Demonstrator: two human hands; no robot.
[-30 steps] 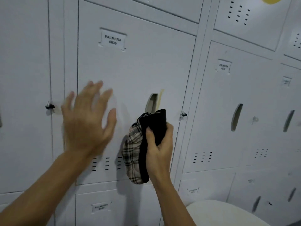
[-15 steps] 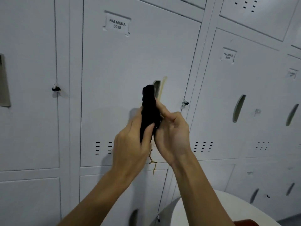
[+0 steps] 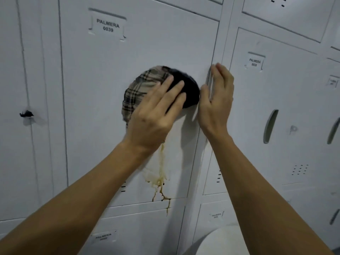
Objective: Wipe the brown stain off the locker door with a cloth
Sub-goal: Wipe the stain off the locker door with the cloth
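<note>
Head view: the cloth (image 3: 147,85), bunched between both hands half a second ago, is now pressed flat by the left hand (image 3: 156,115) near the door's (image 3: 92,107) right edge, right hand (image 3: 217,100) open beside it, stain (image 3: 161,173) below still unwiped

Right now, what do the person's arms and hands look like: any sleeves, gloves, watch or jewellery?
Both arms are bare up to the frame's lower edge, with no sleeve in view. The left hand and right hand wear no gloves. No rings, watch or bracelet show on the fingers or wrists, and no markings are visible.
</note>
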